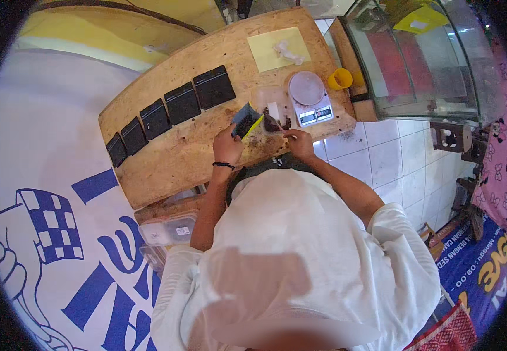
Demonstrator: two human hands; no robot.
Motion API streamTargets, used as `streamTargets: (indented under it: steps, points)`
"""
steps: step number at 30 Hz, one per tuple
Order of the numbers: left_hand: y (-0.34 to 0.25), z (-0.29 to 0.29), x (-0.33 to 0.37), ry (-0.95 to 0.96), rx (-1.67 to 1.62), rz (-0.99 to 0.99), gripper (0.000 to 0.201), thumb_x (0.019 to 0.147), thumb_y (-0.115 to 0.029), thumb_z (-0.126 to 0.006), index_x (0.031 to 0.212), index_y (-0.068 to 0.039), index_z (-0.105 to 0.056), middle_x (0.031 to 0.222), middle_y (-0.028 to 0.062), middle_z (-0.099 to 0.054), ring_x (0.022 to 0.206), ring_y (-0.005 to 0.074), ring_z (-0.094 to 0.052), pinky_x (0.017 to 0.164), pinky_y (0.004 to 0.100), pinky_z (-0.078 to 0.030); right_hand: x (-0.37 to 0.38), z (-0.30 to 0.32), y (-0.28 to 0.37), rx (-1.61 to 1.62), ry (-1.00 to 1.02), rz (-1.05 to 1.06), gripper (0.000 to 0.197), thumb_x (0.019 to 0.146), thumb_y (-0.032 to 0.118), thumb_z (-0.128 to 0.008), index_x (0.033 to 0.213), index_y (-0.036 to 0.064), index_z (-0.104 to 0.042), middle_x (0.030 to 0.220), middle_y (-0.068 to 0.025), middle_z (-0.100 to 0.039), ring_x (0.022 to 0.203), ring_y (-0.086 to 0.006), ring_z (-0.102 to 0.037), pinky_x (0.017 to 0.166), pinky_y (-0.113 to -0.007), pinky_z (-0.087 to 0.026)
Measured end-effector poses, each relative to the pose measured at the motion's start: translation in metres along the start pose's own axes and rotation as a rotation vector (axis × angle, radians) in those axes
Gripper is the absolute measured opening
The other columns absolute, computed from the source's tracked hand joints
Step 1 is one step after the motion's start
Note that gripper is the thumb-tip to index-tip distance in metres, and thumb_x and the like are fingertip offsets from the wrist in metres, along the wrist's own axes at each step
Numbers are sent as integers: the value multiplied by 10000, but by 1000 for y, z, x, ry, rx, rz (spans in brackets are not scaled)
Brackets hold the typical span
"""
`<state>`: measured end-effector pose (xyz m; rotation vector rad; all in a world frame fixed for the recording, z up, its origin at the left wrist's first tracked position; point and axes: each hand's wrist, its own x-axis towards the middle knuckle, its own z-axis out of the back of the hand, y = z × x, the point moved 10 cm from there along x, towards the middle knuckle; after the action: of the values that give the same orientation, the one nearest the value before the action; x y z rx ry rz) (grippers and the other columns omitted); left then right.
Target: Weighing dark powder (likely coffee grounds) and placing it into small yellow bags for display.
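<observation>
My left hand (228, 146) is closed around the near side of an opened pouch (246, 119), dark with a bright yellow-green edge. Dark loose material shows in its mouth. Just to the right is a clear plastic container (271, 95) with dark, crumbly stuff (272, 123) at its near end. My right hand (300, 144) pinches a thin stick-like handle (278, 125), its far end among the crumbs between pouch and container. Whether that end is a spoon is too small to tell. Beyond my right hand stands a white kitchen scale (312, 100) with a round plate.
Several black flat pouches (182, 103) lie in a row along the wooden table (171, 149). A yellow cup (340, 79) stands right of the scale. Crumpled clear plastic (288, 52) rests on a yellow sheet (263, 50). A glass case (417, 64) borders the right side.
</observation>
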<state>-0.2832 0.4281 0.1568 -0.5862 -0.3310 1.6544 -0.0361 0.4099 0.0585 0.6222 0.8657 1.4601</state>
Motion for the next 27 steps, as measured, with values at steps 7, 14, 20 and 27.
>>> streamTargets:
  steps: [7,14,20,27]
  points:
    - [4,-5,-3,0,-38,27,423,740,-85,-632,1159,-29,-615,926,225,-624,857,361,-615,769,438,-492,-7,-34,-65,746,147,-755,135,883,64,-557,965,38,-661,951,-94,-684,649,-203,-668,528,-317,-554]
    - [-15,9,-10,-83,161,-37,442,749,-93,-610,1187,-41,-594,864,202,-596,819,358,-601,720,455,-480,-1,7,-44,866,138,-759,144,868,70,-560,965,26,-658,937,-95,-690,610,-192,-659,510,-292,-523]
    - [-19,13,-10,-135,169,-75,462,736,-88,-610,1196,-52,-591,842,179,-591,785,343,-599,690,453,-471,8,64,15,796,69,-612,129,863,65,-567,931,28,-670,904,-74,-691,610,-176,-660,495,-260,-490]
    - [-28,7,-5,-112,135,-90,471,733,-85,-607,1201,-48,-581,840,183,-590,777,349,-599,698,465,-467,11,70,96,321,112,-88,155,804,4,-588,920,57,-675,955,-112,-691,729,-245,-681,608,-313,-532]
